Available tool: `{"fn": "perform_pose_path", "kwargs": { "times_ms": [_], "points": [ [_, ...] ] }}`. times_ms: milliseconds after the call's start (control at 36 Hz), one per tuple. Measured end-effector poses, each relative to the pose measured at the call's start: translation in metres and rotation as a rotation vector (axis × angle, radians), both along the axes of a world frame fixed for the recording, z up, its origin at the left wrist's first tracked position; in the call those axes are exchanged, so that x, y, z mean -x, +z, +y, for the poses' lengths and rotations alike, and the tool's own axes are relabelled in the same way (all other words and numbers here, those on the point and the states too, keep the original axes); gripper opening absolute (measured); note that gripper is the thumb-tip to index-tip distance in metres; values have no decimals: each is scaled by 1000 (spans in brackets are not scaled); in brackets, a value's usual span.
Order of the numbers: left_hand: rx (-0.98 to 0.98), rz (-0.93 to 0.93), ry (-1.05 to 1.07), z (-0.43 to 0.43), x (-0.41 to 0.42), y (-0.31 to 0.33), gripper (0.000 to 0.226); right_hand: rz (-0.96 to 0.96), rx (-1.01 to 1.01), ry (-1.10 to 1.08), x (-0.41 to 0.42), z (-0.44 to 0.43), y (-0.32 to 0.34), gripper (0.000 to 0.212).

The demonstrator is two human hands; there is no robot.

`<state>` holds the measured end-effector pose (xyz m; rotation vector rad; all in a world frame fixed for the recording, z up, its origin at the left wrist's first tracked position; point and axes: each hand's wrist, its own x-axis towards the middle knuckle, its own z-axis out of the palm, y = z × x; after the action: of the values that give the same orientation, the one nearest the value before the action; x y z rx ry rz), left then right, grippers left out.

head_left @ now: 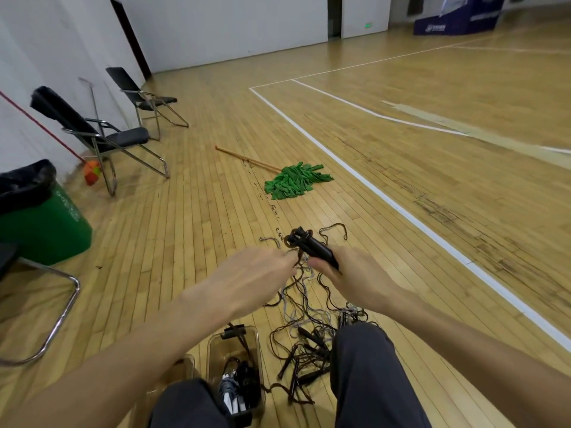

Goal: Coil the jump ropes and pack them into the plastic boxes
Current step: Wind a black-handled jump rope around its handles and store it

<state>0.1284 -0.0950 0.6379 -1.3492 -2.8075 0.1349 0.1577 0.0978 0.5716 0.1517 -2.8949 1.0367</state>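
Observation:
My right hand (349, 274) grips the black handles of a jump rope (312, 246), held together and pointing up and away. My left hand (250, 274) pinches the dark cord just left of the handles. A tangle of brown and grey ropes (312, 322) trails from my hands down to the floor between my knees. More black handles lie in that tangle (306, 359). A clear plastic box (213, 353) below my left arm holds coiled ropes. A second clear box (182, 369) stands to its left, partly hidden by my arm and knee.
A green mop (293, 180) with a wooden handle lies on the wooden floor ahead. Two black folding chairs (108, 134) stand by the left wall. A green bin (40, 220) with a black liner is at the left, beside a chrome chair frame (58, 319).

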Motion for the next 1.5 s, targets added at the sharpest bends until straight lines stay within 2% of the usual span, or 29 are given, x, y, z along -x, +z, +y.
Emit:
{"fn": "perform_pose_path", "kwargs": {
  "times_ms": [222, 389, 472, 556, 889, 944, 1000, 1056, 1167, 1333, 1500],
  "points": [
    [185, 83, -120, 4, 3, 27, 36, -134, -107, 54, -10, -10, 3, 31],
    [134, -44, -158, 2, 6, 39, 34, -298, -156, 192, -17, -15, 22, 34],
    [-16, -168, -151, -1, 15, 47, 24, -338, -184, 268, -20, -15, 34, 35],
    [-167, -397, -96, -3, 23, 52, 13, -341, -222, 339, -23, -16, 47, 36],
    [-500, -1029, -44, -10, 36, 33, 17, -253, -283, 491, -29, -14, 63, 42],
    [-566, -1128, -26, -13, 37, 26, 16, -230, -234, 504, -29, -12, 64, 40],
    [-637, -1201, -35, -14, 37, 19, 24, -204, -179, 526, -29, -10, 64, 39],
    [-709, -1225, -45, -15, 37, 12, 32, -172, -113, 539, -29, -9, 61, 43],
    [-818, -1257, -65, -14, 34, 5, 33, -128, 106, 529, -26, -8, 54, 52],
    [-973, -1272, 83, -3, 31, 1, 28, -148, 448, 472, -17, -6, 53, 29],
    [-1039, -1244, 279, 14, 29, 0, 33, -108, 674, 329, -4, -4, 61, 31]
  ]
}}
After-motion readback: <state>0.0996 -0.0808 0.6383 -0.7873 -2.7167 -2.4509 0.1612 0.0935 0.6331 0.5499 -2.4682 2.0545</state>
